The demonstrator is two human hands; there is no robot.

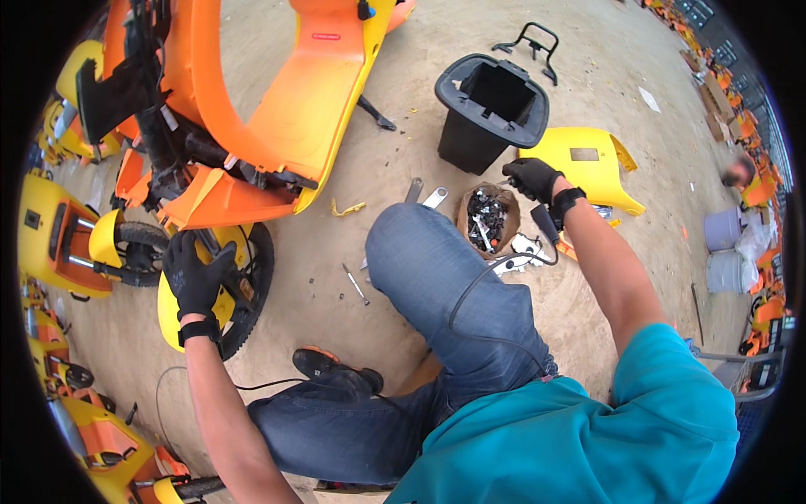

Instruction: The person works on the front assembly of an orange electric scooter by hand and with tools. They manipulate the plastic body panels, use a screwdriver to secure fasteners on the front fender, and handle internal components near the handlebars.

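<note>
My left hand, in a black glove, is wrapped over the top of a yellow front fender beside a black tyre. Above it hangs the opened front of an orange and yellow scooter, dark cables and parts exposed. My right hand, also gloved, has its fingers curled in above a paper bag of small dark hardware. Whatever lies between those fingers is too small to make out. Near the right wrist, a dark handle-shaped tool has a black cable running across my thigh.
A black bin and a yellow body panel stand beyond the bag. On the floor lie a screwdriver, a yellow bracket and a black tubular frame. More scooters line the left; buckets stand far right.
</note>
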